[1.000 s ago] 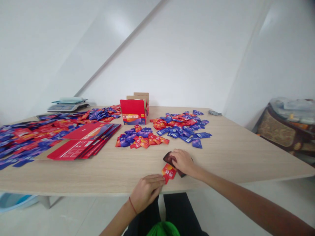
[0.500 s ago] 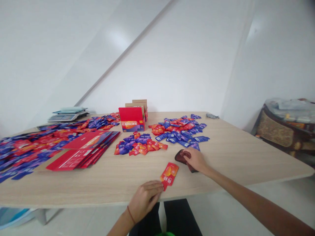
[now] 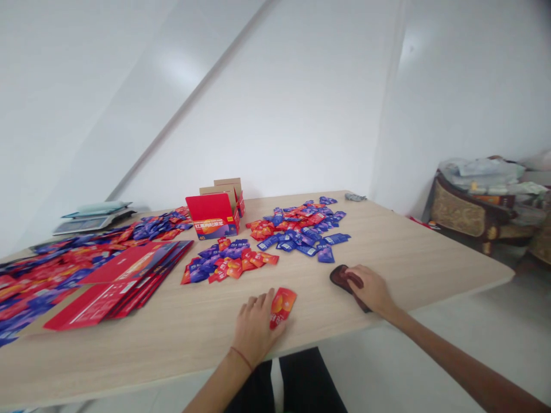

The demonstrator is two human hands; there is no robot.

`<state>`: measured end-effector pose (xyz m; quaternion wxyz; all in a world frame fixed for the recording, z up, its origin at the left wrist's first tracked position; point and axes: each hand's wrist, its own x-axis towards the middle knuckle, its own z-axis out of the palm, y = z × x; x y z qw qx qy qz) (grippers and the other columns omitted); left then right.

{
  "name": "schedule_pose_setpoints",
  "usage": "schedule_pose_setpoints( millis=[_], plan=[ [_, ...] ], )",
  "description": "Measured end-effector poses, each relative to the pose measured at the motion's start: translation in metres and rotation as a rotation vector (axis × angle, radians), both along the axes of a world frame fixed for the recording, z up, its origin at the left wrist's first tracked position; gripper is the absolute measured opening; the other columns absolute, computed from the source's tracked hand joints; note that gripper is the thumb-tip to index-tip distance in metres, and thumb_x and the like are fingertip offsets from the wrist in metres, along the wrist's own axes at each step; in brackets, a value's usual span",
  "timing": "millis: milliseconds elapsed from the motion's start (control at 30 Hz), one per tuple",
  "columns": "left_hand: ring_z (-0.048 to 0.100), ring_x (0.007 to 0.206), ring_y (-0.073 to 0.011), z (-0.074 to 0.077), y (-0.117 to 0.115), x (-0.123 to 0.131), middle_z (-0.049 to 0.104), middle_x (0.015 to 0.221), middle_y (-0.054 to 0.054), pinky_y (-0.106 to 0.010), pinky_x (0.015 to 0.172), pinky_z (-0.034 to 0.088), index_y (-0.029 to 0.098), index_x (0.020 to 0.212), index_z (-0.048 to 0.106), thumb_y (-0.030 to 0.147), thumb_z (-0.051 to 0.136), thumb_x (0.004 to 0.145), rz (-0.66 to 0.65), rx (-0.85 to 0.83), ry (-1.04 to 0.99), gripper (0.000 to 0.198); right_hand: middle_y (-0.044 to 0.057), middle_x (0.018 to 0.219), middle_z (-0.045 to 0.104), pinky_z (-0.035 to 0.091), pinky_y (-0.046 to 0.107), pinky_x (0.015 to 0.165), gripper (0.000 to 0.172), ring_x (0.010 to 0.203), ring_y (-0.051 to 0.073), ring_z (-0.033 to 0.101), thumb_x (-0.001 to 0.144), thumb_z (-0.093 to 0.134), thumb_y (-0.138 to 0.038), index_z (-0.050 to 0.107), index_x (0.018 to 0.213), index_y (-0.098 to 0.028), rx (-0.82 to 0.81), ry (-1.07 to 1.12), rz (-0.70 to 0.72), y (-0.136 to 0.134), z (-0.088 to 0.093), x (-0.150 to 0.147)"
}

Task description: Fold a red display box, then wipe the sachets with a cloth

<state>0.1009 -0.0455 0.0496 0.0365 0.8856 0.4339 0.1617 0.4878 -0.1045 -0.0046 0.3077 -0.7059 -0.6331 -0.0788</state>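
Observation:
My left hand (image 3: 257,327) is closed around the near end of a red sachet (image 3: 284,303) with orange fruit printed on it, at the table's front edge. Its thumb lies along one side of the sachet and the fingers along the other. To the right, my right hand (image 3: 369,287) grips a dark brown, flat, round-ended object (image 3: 340,276); its exact kind I cannot make out. The object rests on the table, partly covered by my fingers. Beyond my hands lie a small pile of red and purple sachets (image 3: 228,259) and a larger pile of sachets (image 3: 297,226).
An open red carton (image 3: 215,215) stands toward the back, with another carton (image 3: 232,189) behind it. Folded red cartons (image 3: 116,287) lie on the left, beside a broad heap of sachets (image 3: 55,267). A scale (image 3: 90,221) is at the back left. A patterned armchair (image 3: 460,212) holds bags.
My left hand has moved forward and over more of the red sachet. My right hand remains on the brown object. The view has turned slightly to the right.

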Motion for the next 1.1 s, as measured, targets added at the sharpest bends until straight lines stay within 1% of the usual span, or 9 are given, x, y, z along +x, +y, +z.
schedule_pose_setpoints(
  millis=[67, 133, 300, 433, 600, 767, 900, 1033, 1100],
  plan=[
    [0.063, 0.116, -0.0399, 0.006, 0.003, 0.014, 0.070, 0.125, -0.018, -0.055, 0.101, 0.048, 0.020, 0.146, 0.053, 0.053, 0.070, 0.084, 0.044, -0.032, 0.104, 0.072, 0.006, 0.110, 0.072, 0.049, 0.035, 0.091, 0.025, 0.103, 0.024, 0.066, 0.092, 0.052, -0.026, 0.073, 0.107, -0.024, 0.013, 0.003, -0.005, 0.001, 0.000, -0.002],
    [0.064, 0.113, -0.0378, 0.010, 0.006, 0.020, 0.071, 0.120, -0.017, -0.051, 0.099, 0.048, 0.020, 0.144, 0.053, 0.046, 0.068, 0.085, 0.069, -0.053, 0.171, 0.066, 0.006, 0.110, 0.073, 0.049, 0.035, 0.091, 0.025, 0.103, 0.024, 0.066, 0.091, 0.053, -0.026, 0.073, 0.106, -0.024, 0.024, 0.009, -0.005, 0.001, 0.000, -0.002],
    [0.065, 0.115, -0.0347, 0.011, 0.020, 0.021, 0.071, 0.121, -0.015, -0.045, 0.098, 0.049, 0.019, 0.144, 0.047, 0.034, 0.067, 0.078, 0.059, -0.107, 0.217, 0.071, 0.007, 0.111, 0.072, 0.049, 0.034, 0.092, 0.024, 0.103, 0.024, 0.065, 0.092, 0.053, -0.026, 0.073, 0.106, -0.023, 0.025, 0.032, -0.005, 0.001, -0.002, -0.002],
    [0.066, 0.114, -0.0340, 0.011, 0.032, 0.019, 0.071, 0.118, -0.014, -0.044, 0.098, 0.049, 0.019, 0.141, 0.046, 0.031, 0.068, 0.075, -0.017, -0.142, 0.209, 0.071, 0.007, 0.109, 0.072, 0.048, 0.034, 0.093, 0.024, 0.103, 0.024, 0.065, 0.093, 0.053, -0.027, 0.073, 0.105, -0.023, 0.021, 0.040, -0.005, 0.002, -0.002, -0.002],
    [0.064, 0.118, -0.0315, 0.015, 0.044, 0.020, 0.064, 0.129, -0.016, -0.039, 0.102, 0.050, 0.016, 0.146, 0.042, 0.024, 0.074, 0.062, -0.170, -0.244, 0.140, 0.090, 0.007, 0.110, 0.072, 0.048, 0.035, 0.091, 0.024, 0.101, 0.024, 0.065, 0.094, 0.052, -0.026, 0.072, 0.105, -0.023, 0.031, 0.043, -0.003, 0.001, -0.001, -0.004],
    [0.068, 0.113, -0.0297, 0.019, 0.058, 0.022, 0.068, 0.124, -0.012, -0.036, 0.099, 0.053, 0.018, 0.145, 0.044, 0.029, 0.079, 0.062, -0.225, -0.277, 0.184, 0.091, 0.008, 0.109, 0.072, 0.049, 0.036, 0.091, 0.024, 0.102, 0.025, 0.065, 0.093, 0.052, -0.026, 0.073, 0.105, -0.024, 0.033, 0.049, -0.001, 0.002, -0.001, -0.004],
    [0.069, 0.111, -0.0324, 0.033, 0.091, 0.034, 0.071, 0.118, -0.011, -0.038, 0.095, 0.053, 0.018, 0.141, 0.047, 0.033, 0.080, 0.063, -0.212, -0.218, 0.217, 0.086, 0.008, 0.109, 0.072, 0.049, 0.038, 0.093, 0.025, 0.101, 0.025, 0.065, 0.092, 0.052, -0.026, 0.073, 0.106, -0.024, 0.040, 0.056, -0.002, 0.003, -0.004, -0.004],
    [0.063, 0.122, -0.0373, 0.055, 0.149, 0.061, 0.067, 0.129, -0.015, -0.043, 0.102, 0.049, 0.018, 0.140, 0.047, 0.029, 0.079, 0.065, -0.192, -0.137, 0.218, 0.082, 0.008, 0.110, 0.072, 0.050, 0.038, 0.092, 0.024, 0.101, 0.026, 0.066, 0.093, 0.052, -0.026, 0.072, 0.106, -0.025, 0.055, 0.056, 0.002, 0.004, -0.007, -0.004],
    [0.062, 0.124, -0.0358, 0.062, 0.179, 0.074, 0.065, 0.133, -0.014, -0.041, 0.103, 0.049, 0.019, 0.140, 0.047, 0.027, 0.080, 0.064, -0.212, -0.131, 0.219, 0.084, 0.008, 0.110, 0.072, 0.051, 0.039, 0.091, 0.024, 0.101, 0.026, 0.066, 0.093, 0.052, -0.026, 0.072, 0.106, -0.025, 0.056, 0.054, 0.003, 0.004, -0.007, -0.004]
  ],
)
